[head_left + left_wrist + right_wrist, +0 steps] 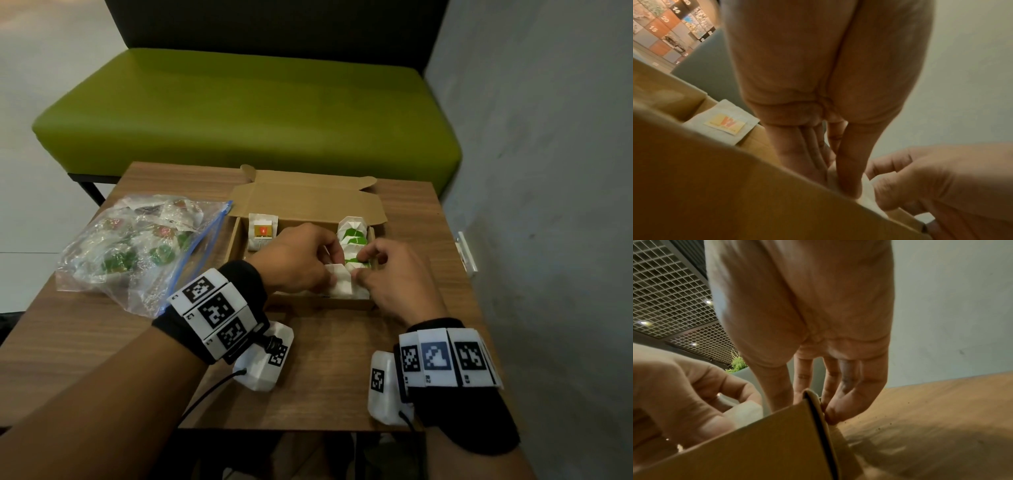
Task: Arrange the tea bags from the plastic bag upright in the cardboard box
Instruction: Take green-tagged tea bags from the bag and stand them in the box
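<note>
One cardboard box point(301, 301) sits open on the wooden worktop point(82, 342), with one clear plastic bag point(137, 253) just to its left, full of tea bags too jumbled to count. Two hands work inside the box at its right end. The left hand point(294, 260) pinches a white tea bag point(340, 282) standing near the front wall, and the right hand point(390, 277) pinches the same tea bag from the other side, its fingers point(368, 251) curled over a row of green-tagged tea bags point(352, 236) behind it, roughly four, though the hands hide part of the row. One tea bag with an orange label point(263, 231) leans alone at the box's left end.

The head view alone shows the plastic bag and a green bench point(246, 116) beyond the worktop. The left wrist view shows the orange label close up, and the thumb and fingers closed on white paper. The right wrist view shows the box's outer corner and its little finger outside the wall.
</note>
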`<state>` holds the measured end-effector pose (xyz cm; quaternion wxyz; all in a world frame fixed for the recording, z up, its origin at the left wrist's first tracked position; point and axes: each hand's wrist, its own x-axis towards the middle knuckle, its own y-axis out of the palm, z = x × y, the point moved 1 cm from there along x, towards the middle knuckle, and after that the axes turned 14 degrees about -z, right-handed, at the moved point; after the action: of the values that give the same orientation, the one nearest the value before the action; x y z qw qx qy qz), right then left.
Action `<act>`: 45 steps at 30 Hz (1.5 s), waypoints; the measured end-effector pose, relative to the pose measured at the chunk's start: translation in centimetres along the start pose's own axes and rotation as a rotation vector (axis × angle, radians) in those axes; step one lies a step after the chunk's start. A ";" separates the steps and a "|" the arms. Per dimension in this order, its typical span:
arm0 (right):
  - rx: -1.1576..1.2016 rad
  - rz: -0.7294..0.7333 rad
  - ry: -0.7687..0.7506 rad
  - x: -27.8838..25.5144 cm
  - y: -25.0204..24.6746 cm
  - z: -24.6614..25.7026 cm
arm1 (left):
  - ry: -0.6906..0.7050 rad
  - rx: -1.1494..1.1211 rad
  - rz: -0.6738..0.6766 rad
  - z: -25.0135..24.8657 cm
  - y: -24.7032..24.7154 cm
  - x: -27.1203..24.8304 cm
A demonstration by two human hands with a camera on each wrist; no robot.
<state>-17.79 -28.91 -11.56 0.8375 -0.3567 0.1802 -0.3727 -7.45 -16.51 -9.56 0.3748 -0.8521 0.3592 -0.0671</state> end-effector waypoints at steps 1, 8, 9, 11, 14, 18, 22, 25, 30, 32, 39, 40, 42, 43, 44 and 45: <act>-0.005 0.001 0.003 0.0 0.1 0.0 | 0.018 0.031 -0.005 -0.1 0.1 0.0; -0.004 0.027 0.014 0.2 0.0 -0.1 | 0.099 0.269 0.028 -0.2 0.6 0.1; -0.003 0.028 0.011 0.2 0.1 -0.1 | 0.102 0.279 0.036 -0.2 0.6 0.1; 0.005 0.029 0.008 0.2 0.2 -0.2 | 0.103 0.290 0.047 -0.1 0.5 0.2; 0.018 0.018 0.001 0.3 0.1 -0.3 | 0.088 0.269 0.063 -0.1 0.3 0.3; 0.045 0.006 0.015 0.4 -0.1 -0.3 | 0.155 0.246 0.007 -0.7 0.8 0.2; 0.066 -0.011 0.011 0.5 -0.1 -0.4 | 0.198 0.263 0.008 -0.9 1.5 0.2; 0.089 -0.028 0.008 0.5 0.0 -0.5 | 0.158 0.311 0.012 -0.6 1.6 0.2; 0.100 -0.037 0.012 0.6 0.2 -0.6 | 0.142 0.303 -0.024 -0.4 1.6 0.1; 0.107 -0.034 0.016 0.5 0.3 -0.6 | 0.125 0.249 -0.022 -0.5 1.7 0.2; 0.125 -0.037 0.008 0.5 0.2 -0.7 | 0.056 0.210 0.026 0.1 1.4 0.4; 0.126 -0.037 0.004 0.5 0.2 -0.7 | 0.051 0.221 0.030 0.1 1.4 0.4; 0.129 -0.040 -0.002 0.5 0.1 -0.7 | 0.054 0.233 0.031 0.4 1.5 0.4; 0.131 -0.039 -0.003 0.5 0.1 -0.8 | 0.057 0.240 0.032 0.4 1.6 0.5; 0.134 -0.039 -0.001 0.5 0.1 -0.8 | 0.067 0.248 0.030 0.4 1.7 0.5; 0.137 -0.039 0.000 0.5 0.1 -0.8 | 0.074 0.260 0.028 0.3 1.8 0.5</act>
<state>-17.85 -29.61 -12.24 0.8527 -0.3020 0.1472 -0.4001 -7.99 -17.46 -11.11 0.4693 -0.7882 0.3729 -0.1393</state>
